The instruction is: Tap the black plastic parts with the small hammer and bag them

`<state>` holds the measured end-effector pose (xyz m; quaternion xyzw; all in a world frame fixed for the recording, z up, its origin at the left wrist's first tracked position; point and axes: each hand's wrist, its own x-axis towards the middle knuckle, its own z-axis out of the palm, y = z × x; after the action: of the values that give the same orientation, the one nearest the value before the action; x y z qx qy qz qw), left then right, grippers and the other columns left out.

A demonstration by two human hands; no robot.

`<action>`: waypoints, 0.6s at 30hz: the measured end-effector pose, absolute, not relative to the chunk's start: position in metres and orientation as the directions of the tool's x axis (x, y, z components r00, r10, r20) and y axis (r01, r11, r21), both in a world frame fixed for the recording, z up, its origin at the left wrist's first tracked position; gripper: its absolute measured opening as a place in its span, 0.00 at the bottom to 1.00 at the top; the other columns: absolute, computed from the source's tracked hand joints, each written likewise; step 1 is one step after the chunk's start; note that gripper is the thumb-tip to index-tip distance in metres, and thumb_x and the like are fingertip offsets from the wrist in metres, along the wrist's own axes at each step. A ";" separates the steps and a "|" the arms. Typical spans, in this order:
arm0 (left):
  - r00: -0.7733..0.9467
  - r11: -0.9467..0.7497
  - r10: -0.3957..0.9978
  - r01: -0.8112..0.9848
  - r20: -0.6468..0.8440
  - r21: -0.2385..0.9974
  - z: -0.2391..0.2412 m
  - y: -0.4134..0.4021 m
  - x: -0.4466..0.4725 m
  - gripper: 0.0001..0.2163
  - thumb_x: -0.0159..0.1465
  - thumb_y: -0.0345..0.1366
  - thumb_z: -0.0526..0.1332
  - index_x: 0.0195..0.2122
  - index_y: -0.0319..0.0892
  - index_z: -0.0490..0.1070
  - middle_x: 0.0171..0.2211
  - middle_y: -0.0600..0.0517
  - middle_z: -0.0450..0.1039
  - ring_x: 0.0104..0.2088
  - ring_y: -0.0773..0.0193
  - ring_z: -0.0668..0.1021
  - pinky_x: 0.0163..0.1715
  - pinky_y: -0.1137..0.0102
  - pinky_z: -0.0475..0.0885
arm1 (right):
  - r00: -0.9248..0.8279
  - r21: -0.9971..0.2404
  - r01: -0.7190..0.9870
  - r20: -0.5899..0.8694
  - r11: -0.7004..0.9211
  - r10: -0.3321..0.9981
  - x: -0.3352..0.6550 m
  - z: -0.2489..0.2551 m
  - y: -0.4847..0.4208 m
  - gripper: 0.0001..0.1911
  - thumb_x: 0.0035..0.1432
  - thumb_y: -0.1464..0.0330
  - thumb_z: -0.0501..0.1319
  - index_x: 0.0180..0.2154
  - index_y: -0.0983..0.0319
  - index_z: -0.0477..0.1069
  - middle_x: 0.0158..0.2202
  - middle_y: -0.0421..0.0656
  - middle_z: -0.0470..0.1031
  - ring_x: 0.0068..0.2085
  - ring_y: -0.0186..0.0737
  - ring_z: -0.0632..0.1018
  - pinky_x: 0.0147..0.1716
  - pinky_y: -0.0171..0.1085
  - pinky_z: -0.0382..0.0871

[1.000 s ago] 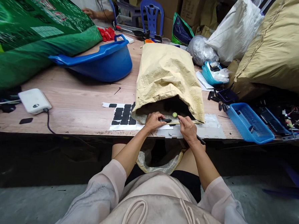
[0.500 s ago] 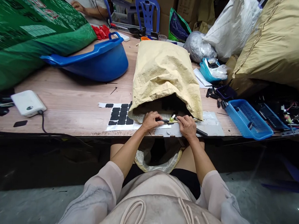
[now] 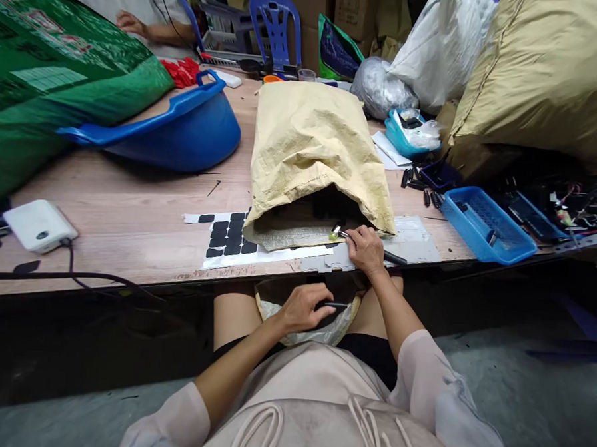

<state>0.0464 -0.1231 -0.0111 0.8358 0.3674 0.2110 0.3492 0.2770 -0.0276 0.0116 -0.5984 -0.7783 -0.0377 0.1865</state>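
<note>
My left hand (image 3: 303,307) is below the table edge, over an open plastic bag (image 3: 303,324) in my lap, its fingers pinched on a small thin black part (image 3: 335,305). My right hand (image 3: 366,248) rests on the table at the mouth of a tan woven sack (image 3: 307,144). It grips a slim black-handled tool (image 3: 372,249) whose tip carries a small yellow-green round piece (image 3: 333,235). A white sheet of black adhesive pads (image 3: 229,237) lies just left of the sack's mouth.
A blue basin (image 3: 183,127) and a large green sack (image 3: 45,83) lie at the left, with a white adapter (image 3: 37,224) and its cable. At the right stand a blue tray (image 3: 483,223), loose black parts and big sacks. Another person's hand (image 3: 129,22) shows far back.
My left hand has left the table and dropped to the bag in my lap with the black part. My right hand stays at the sack's mouth with the tool.
</note>
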 end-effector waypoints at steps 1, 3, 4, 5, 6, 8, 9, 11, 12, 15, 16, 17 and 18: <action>0.630 -0.433 0.777 0.521 0.011 0.736 -0.022 -0.133 0.050 0.08 0.68 0.40 0.63 0.42 0.44 0.78 0.37 0.50 0.78 0.37 0.61 0.78 0.39 0.68 0.70 | -0.213 -0.166 0.945 0.335 0.280 0.918 0.277 0.012 -0.028 0.13 0.71 0.67 0.59 0.50 0.59 0.81 0.43 0.48 0.76 0.45 0.50 0.70 0.45 0.42 0.61; 0.561 -0.312 0.812 0.647 -0.158 0.695 -0.042 -0.143 0.057 0.07 0.68 0.39 0.63 0.43 0.45 0.78 0.40 0.51 0.80 0.38 0.60 0.80 0.39 0.69 0.71 | -0.210 -0.168 0.945 0.340 0.279 0.917 0.276 0.011 -0.028 0.13 0.70 0.67 0.59 0.49 0.59 0.81 0.43 0.48 0.76 0.45 0.50 0.70 0.45 0.43 0.61; 0.522 -0.260 0.822 0.699 -0.226 0.666 -0.049 -0.145 0.059 0.07 0.67 0.38 0.64 0.44 0.45 0.78 0.41 0.50 0.80 0.39 0.60 0.80 0.40 0.69 0.71 | -0.207 -0.169 0.946 0.344 0.277 0.916 0.276 0.011 -0.028 0.12 0.70 0.67 0.59 0.49 0.58 0.81 0.43 0.48 0.76 0.45 0.50 0.70 0.44 0.43 0.61; 0.491 -0.225 0.826 0.736 -0.275 0.639 -0.053 -0.144 0.061 0.08 0.67 0.38 0.64 0.46 0.45 0.78 0.43 0.50 0.81 0.41 0.59 0.81 0.40 0.68 0.72 | -0.205 -0.170 0.946 0.347 0.276 0.915 0.276 0.011 -0.028 0.12 0.70 0.67 0.60 0.49 0.58 0.81 0.43 0.48 0.76 0.45 0.50 0.70 0.44 0.43 0.61; 0.481 -0.212 0.823 0.754 -0.302 0.622 -0.054 -0.142 0.062 0.10 0.66 0.37 0.64 0.48 0.45 0.78 0.44 0.49 0.81 0.41 0.58 0.81 0.40 0.68 0.72 | -0.204 -0.171 0.946 0.349 0.276 0.915 0.276 0.011 -0.028 0.12 0.70 0.67 0.60 0.49 0.58 0.81 0.43 0.48 0.76 0.45 0.50 0.70 0.44 0.43 0.61; 0.517 -0.247 0.807 0.733 -0.284 0.633 -0.046 -0.135 0.061 0.12 0.65 0.37 0.66 0.49 0.46 0.79 0.42 0.49 0.81 0.40 0.58 0.81 0.38 0.69 0.72 | -0.205 -0.174 0.945 0.350 0.278 0.914 0.276 0.010 -0.028 0.12 0.70 0.67 0.60 0.48 0.58 0.81 0.43 0.48 0.76 0.44 0.49 0.70 0.45 0.43 0.61; 0.542 -0.278 0.806 0.700 -0.236 0.658 -0.037 -0.128 0.061 0.11 0.65 0.37 0.66 0.48 0.45 0.79 0.40 0.50 0.81 0.38 0.59 0.81 0.37 0.69 0.72 | -0.206 -0.175 0.944 0.350 0.280 0.914 0.275 0.010 -0.028 0.11 0.70 0.67 0.60 0.48 0.58 0.81 0.43 0.48 0.76 0.45 0.49 0.70 0.45 0.43 0.61; 0.535 -0.331 0.841 0.623 -0.078 0.709 -0.013 -0.108 0.059 0.08 0.67 0.39 0.64 0.43 0.45 0.81 0.36 0.51 0.81 0.34 0.61 0.80 0.37 0.70 0.71 | -0.208 -0.175 0.943 0.350 0.282 0.913 0.275 0.010 -0.028 0.11 0.70 0.67 0.60 0.48 0.59 0.81 0.43 0.48 0.76 0.45 0.50 0.70 0.45 0.43 0.61; 0.469 -0.335 0.883 0.603 0.018 0.724 -0.001 -0.093 0.059 0.08 0.67 0.39 0.63 0.42 0.44 0.81 0.34 0.51 0.81 0.33 0.62 0.80 0.38 0.70 0.72 | -0.207 -0.175 0.944 0.351 0.281 0.913 0.275 0.010 -0.028 0.11 0.70 0.67 0.60 0.48 0.59 0.81 0.43 0.48 0.76 0.45 0.50 0.70 0.45 0.43 0.61; 0.153 -0.269 0.962 0.666 0.226 0.696 0.030 -0.037 0.062 0.10 0.67 0.39 0.63 0.44 0.42 0.81 0.33 0.50 0.80 0.34 0.61 0.79 0.41 0.68 0.73 | -0.205 -0.176 0.944 0.354 0.280 0.912 0.274 0.011 -0.029 0.11 0.69 0.67 0.61 0.48 0.59 0.81 0.43 0.49 0.76 0.45 0.50 0.70 0.44 0.43 0.61; 0.077 -0.223 0.968 0.705 0.240 0.673 0.037 -0.017 0.065 0.10 0.66 0.39 0.64 0.43 0.41 0.81 0.33 0.48 0.80 0.35 0.59 0.80 0.42 0.67 0.73 | -0.205 -0.176 0.944 0.355 0.280 0.912 0.274 0.011 -0.029 0.11 0.69 0.67 0.61 0.48 0.59 0.81 0.42 0.49 0.76 0.45 0.50 0.70 0.44 0.43 0.61; 0.028 -0.171 0.974 0.740 0.225 0.650 0.042 0.001 0.068 0.11 0.65 0.39 0.65 0.44 0.40 0.82 0.35 0.46 0.80 0.37 0.57 0.81 0.42 0.66 0.73 | -0.205 -0.176 0.943 0.354 0.281 0.912 0.274 0.011 -0.029 0.11 0.69 0.67 0.61 0.48 0.59 0.81 0.42 0.48 0.76 0.44 0.50 0.70 0.44 0.43 0.61; -0.022 -0.102 0.982 0.769 0.186 0.631 0.045 0.017 0.071 0.13 0.64 0.40 0.66 0.46 0.40 0.82 0.37 0.44 0.81 0.40 0.54 0.81 0.43 0.65 0.74 | -0.207 -0.177 0.943 0.354 0.283 0.912 0.274 0.011 -0.029 0.11 0.69 0.67 0.61 0.48 0.59 0.81 0.42 0.48 0.76 0.44 0.50 0.70 0.44 0.43 0.61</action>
<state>0.0713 0.0167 0.0447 0.6769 0.6469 0.3045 0.1749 0.2740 -0.0288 0.0112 -0.5977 -0.7759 -0.0385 0.1982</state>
